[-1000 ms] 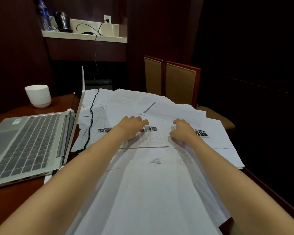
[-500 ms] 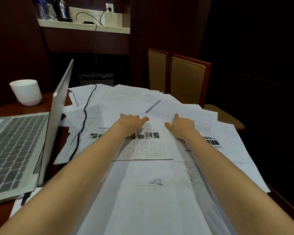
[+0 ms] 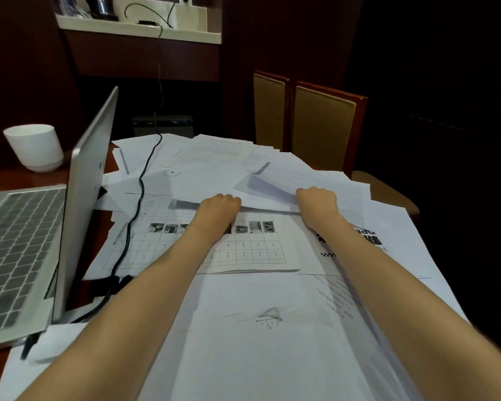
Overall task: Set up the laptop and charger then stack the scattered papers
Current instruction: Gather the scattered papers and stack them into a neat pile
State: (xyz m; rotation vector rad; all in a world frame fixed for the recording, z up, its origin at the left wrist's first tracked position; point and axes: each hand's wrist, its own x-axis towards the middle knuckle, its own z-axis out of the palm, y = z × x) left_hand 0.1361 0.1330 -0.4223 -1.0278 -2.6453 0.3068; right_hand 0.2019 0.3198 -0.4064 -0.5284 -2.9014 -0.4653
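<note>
Papers (image 3: 272,192) lifted, left hand (image 3: 219,206), right hand (image 3: 317,202) seemingly gripping

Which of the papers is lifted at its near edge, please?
The printed sheet gripped by the left hand and right hand; the photo-grid sheet and others lie flat.

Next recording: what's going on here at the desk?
A person is gathering scattered papers. The left hand and right hand both grip the near edge of a few sheets, lifted slightly off the pile. The laptop stands open on the left, and a black cable trails across the papers. Most lie unstacked.
</note>
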